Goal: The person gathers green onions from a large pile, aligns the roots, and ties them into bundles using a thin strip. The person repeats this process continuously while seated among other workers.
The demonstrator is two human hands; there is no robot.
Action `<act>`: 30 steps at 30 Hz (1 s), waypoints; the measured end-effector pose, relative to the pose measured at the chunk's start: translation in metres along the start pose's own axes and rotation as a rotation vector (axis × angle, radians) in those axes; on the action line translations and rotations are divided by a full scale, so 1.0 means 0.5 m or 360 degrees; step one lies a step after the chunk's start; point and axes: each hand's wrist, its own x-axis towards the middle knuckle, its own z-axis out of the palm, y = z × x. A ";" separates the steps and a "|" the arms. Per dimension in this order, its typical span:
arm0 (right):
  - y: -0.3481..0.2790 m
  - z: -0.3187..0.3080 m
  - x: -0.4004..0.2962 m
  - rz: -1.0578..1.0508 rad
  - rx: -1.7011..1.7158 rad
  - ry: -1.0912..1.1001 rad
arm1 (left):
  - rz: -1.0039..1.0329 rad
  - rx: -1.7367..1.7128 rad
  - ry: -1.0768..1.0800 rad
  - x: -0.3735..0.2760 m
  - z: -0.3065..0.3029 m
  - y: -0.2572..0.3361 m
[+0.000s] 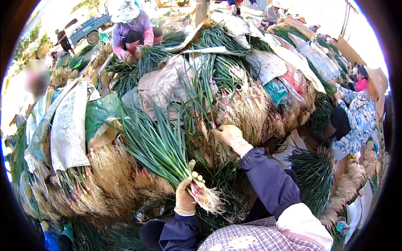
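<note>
My left hand, in a pale glove, grips a bunch of scallions just above the roots. Its long green leaves fan away up and to the left, and the pink-white bulbs and stringy roots stick out towards the lower right. Farther forward, my gloved right hand has thumb and forefinger together at the pink base of a single scallion, whose leaves rise over the pile. Right behind that hand is a thick bank of stacked scallions with tan roots facing me.
Woven sacks and a green plastic sheet cover parts of the pile. Loose leaves lie below my hands. A co-worker crouches across the pile; another person sits at the right beside more scallions. A wooden post stands behind.
</note>
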 end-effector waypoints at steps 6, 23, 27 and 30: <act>0.016 -0.084 -0.094 -0.0457 0.0479 0.0497 | 0.0188 -0.0323 -0.0316 -0.023 0.038 0.004; 0.003 0.076 -0.301 -0.0589 0.1244 -0.1458 | -0.0201 -0.0005 -0.0015 -0.042 -0.007 -0.049; 0.070 0.017 -0.306 -0.0352 0.3038 -0.0905 | -0.0161 0.0138 0.0154 -0.056 -0.035 -0.033; 0.076 -0.012 -0.248 -0.0457 0.1908 -0.0287 | -0.0284 0.0172 0.0134 -0.048 -0.040 -0.047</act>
